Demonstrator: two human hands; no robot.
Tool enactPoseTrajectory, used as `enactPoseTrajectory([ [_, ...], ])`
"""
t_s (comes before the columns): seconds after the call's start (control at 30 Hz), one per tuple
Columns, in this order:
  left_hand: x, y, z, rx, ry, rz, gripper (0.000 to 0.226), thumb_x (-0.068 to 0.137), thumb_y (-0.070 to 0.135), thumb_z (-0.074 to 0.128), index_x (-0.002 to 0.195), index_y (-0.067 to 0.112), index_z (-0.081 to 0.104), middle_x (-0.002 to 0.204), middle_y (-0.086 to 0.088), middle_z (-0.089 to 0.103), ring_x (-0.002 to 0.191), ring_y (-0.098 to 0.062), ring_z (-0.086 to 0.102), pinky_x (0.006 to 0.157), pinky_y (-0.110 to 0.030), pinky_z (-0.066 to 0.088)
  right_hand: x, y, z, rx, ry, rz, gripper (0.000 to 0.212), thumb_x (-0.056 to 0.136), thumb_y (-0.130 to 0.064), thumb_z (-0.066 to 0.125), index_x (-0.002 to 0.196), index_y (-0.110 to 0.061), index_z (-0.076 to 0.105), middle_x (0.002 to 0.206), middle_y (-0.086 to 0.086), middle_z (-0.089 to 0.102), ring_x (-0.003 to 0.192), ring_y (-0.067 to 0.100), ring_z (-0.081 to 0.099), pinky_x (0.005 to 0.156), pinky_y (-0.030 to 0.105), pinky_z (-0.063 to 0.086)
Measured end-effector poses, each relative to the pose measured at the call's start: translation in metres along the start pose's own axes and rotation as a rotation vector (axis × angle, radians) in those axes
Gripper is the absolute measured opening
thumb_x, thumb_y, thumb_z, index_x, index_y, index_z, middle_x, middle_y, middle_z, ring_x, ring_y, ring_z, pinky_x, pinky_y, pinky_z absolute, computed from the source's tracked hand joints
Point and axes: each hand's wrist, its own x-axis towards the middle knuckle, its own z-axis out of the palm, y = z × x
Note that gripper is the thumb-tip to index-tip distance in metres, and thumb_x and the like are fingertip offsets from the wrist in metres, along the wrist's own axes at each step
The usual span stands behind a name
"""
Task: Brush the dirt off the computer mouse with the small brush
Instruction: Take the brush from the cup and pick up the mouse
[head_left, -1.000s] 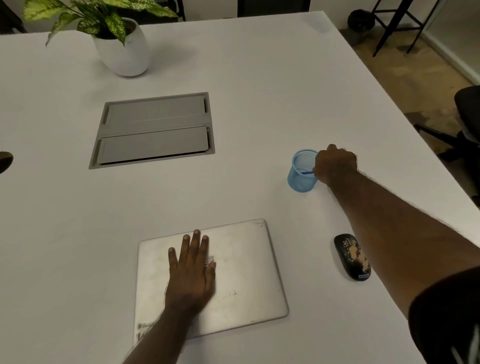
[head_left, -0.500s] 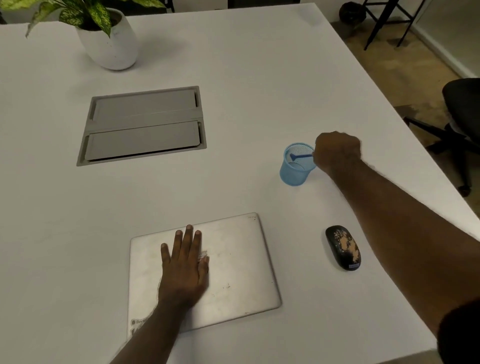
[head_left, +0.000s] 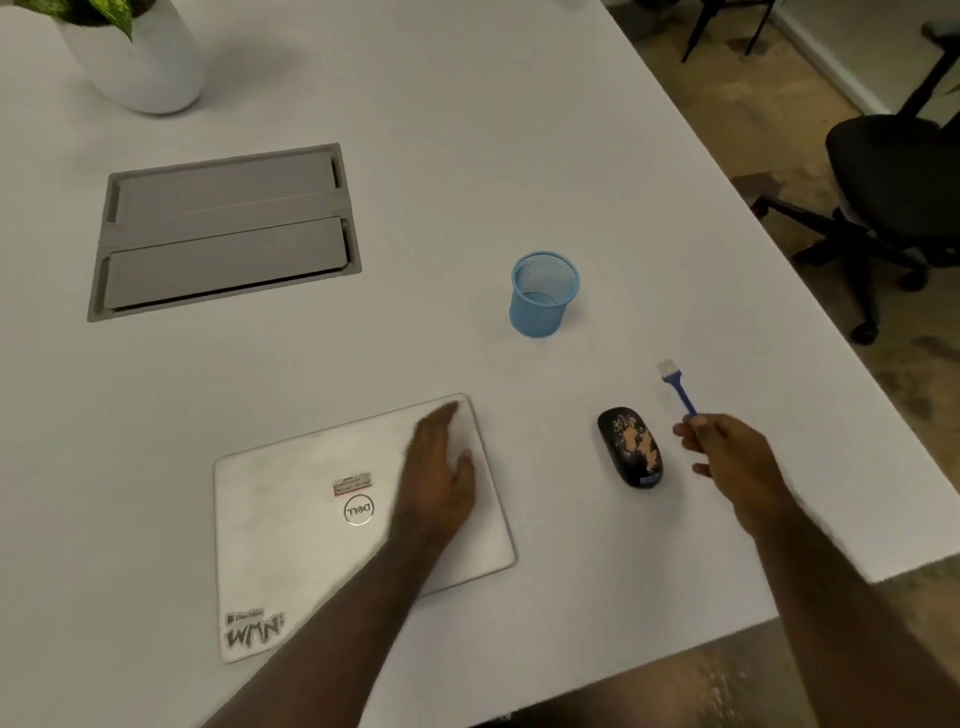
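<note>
Here the brush (head_left: 677, 388) points bristles away, upward.

On the surface (head_left: 467, 130) the laptop (head_left: 311, 525) lies nearest the person, lid shut, with the left hand (head_left: 441, 467) over its right part. Right of it lies the mouse (head_left: 630, 447), and just right of that the right hand (head_left: 727, 457) holds the brush (head_left: 678, 387) (bristles pointing away). Behind the mouse stands the mesh cup (head_left: 543, 296); the cable hatch (head_left: 223, 231) sits far left, the plant pot (head_left: 135, 62) behind it.
</note>
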Motion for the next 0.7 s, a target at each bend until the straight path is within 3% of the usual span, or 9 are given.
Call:
enactPoseTrajectory([
  [0.07, -0.003, 0.028, 0.031, -0.149, -0.089, -0.041, 0.042, 0.089, 0.006, 0.053, 0.131, 0.011, 0.053, 0.125, -0.005, 0.058, 0.102, -0.017, 0.059, 0.089, -0.024, 0.05, -0.004, 0.016, 0.004, 0.061, -0.009, 0.035, 0.02, 0.107, -0.021, 0.044, 0.106, -0.016, 0.063, 0.116, 0.007, 0.069, 0.116, 0.03, 0.062, 0.089, 0.043, 0.051],
  [0.13, -0.005, 0.049, 0.059, -0.214, -0.209, -0.125, 0.039, 0.092, 0.008, 0.053, 0.131, 0.014, 0.054, 0.127, -0.003, 0.059, 0.093, -0.008, 0.058, 0.08, -0.01, 0.045, -0.004, 0.023, 0.01, 0.119, -0.022, 0.063, 0.021, 0.108, -0.021, 0.042, 0.116, -0.013, 0.06, 0.124, 0.009, 0.067, 0.12, 0.031, 0.06, 0.095, 0.047, 0.049],
  [0.17, -0.004, 0.058, 0.072, -0.219, -0.28, -0.189, 0.04, 0.093, 0.012, 0.052, 0.133, 0.015, 0.053, 0.129, -0.002, 0.058, 0.093, -0.006, 0.057, 0.081, -0.01, 0.042, -0.004, 0.024, 0.013, 0.134, -0.024, 0.066, 0.022, 0.109, -0.02, 0.041, 0.118, -0.012, 0.059, 0.128, 0.01, 0.066, 0.122, 0.032, 0.06, 0.097, 0.048, 0.048],
  [0.23, -0.002, 0.071, 0.094, -0.234, -0.4, -0.33, 0.043, 0.094, 0.02, 0.05, 0.137, 0.017, 0.05, 0.134, 0.0, 0.055, 0.104, -0.009, 0.056, 0.093, -0.018, 0.041, -0.002, 0.024, 0.018, 0.151, -0.02, 0.064, 0.024, 0.109, -0.02, 0.041, 0.122, -0.01, 0.059, 0.132, 0.01, 0.065, 0.123, 0.032, 0.059, 0.097, 0.046, 0.048],
  [0.3, 0.002, 0.081, 0.108, -0.264, -0.448, -0.475, 0.044, 0.094, 0.022, 0.046, 0.137, 0.013, 0.049, 0.137, -0.009, 0.053, 0.121, -0.023, 0.054, 0.105, -0.034, 0.042, 0.001, 0.024, 0.022, 0.159, -0.015, 0.07, 0.028, 0.109, -0.02, 0.041, 0.127, -0.007, 0.058, 0.134, 0.011, 0.064, 0.122, 0.032, 0.059, 0.095, 0.044, 0.048],
  [0.37, 0.006, 0.089, 0.119, -0.311, -0.449, -0.579, 0.046, 0.094, 0.02, 0.043, 0.137, 0.007, 0.048, 0.138, -0.019, 0.052, 0.126, -0.033, 0.05, 0.107, -0.046, 0.042, 0.005, 0.025, 0.024, 0.158, -0.016, 0.075, 0.029, 0.108, -0.02, 0.042, 0.128, -0.005, 0.057, 0.134, 0.012, 0.065, 0.12, 0.03, 0.06, 0.093, 0.041, 0.049],
  [0.47, 0.015, 0.095, 0.13, -0.369, -0.406, -0.631, 0.038, 0.093, 0.016, 0.042, 0.127, 0.007, 0.057, 0.127, -0.016, 0.059, 0.117, -0.031, 0.056, 0.102, -0.045, 0.047, 0.011, 0.026, 0.026, 0.182, -0.023, 0.09, 0.029, 0.107, -0.017, 0.044, 0.128, -0.002, 0.057, 0.131, 0.015, 0.066, 0.117, 0.029, 0.062, 0.091, 0.04, 0.051],
  [0.57, 0.02, 0.1, 0.137, -0.404, -0.371, -0.651, 0.021, 0.091, 0.012, 0.041, 0.086, 0.012, 0.061, 0.099, -0.015, 0.061, 0.093, -0.027, 0.057, 0.091, -0.045, 0.05, 0.013, 0.026, 0.028, 0.217, -0.029, 0.102, 0.029, 0.107, -0.014, 0.045, 0.128, 0.002, 0.057, 0.127, 0.017, 0.067, 0.115, 0.031, 0.064, 0.097, 0.044, 0.053],
  [0.7, 0.022, 0.1, 0.145, -0.442, -0.373, -0.668, 0.032, 0.096, 0.014, 0.04, 0.115, 0.006, 0.064, 0.112, -0.014, 0.065, 0.105, -0.028, 0.061, 0.095, -0.042, 0.052, 0.012, 0.028, 0.03, 0.236, -0.033, 0.128, 0.03, 0.107, -0.014, 0.045, 0.13, 0.002, 0.057, 0.127, 0.018, 0.068, 0.117, 0.034, 0.065, 0.103, 0.051, 0.051],
])
